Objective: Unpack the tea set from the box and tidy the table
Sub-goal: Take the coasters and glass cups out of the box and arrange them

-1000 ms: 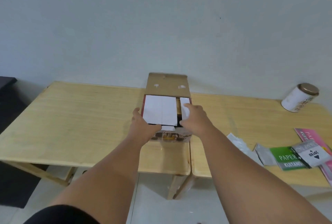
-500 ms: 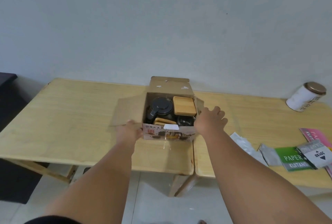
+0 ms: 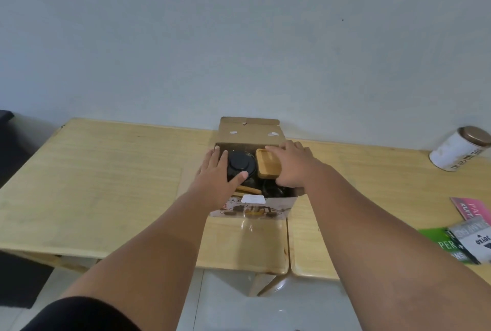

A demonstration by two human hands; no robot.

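Both hands moved from box sides into open cardboard box (image 3: 252, 204) since half second ago. Left hand (image 3: 216, 174) cups round black teapot lid (image 3: 240, 164); right hand (image 3: 289, 168) grips square bamboo lid (image 3: 267, 163). Box sits mid-table, rear flap upright. Pale wooden table (image 3: 106, 176); white tin (image 3: 457, 150), paper packets (image 3: 462, 240) at right. Plain grey wall.

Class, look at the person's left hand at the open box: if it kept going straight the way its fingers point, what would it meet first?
Most likely the box's back wall and upright flap: the left hand already lies beside the black teapot lid, fingers pointing away. Depth is unclear.
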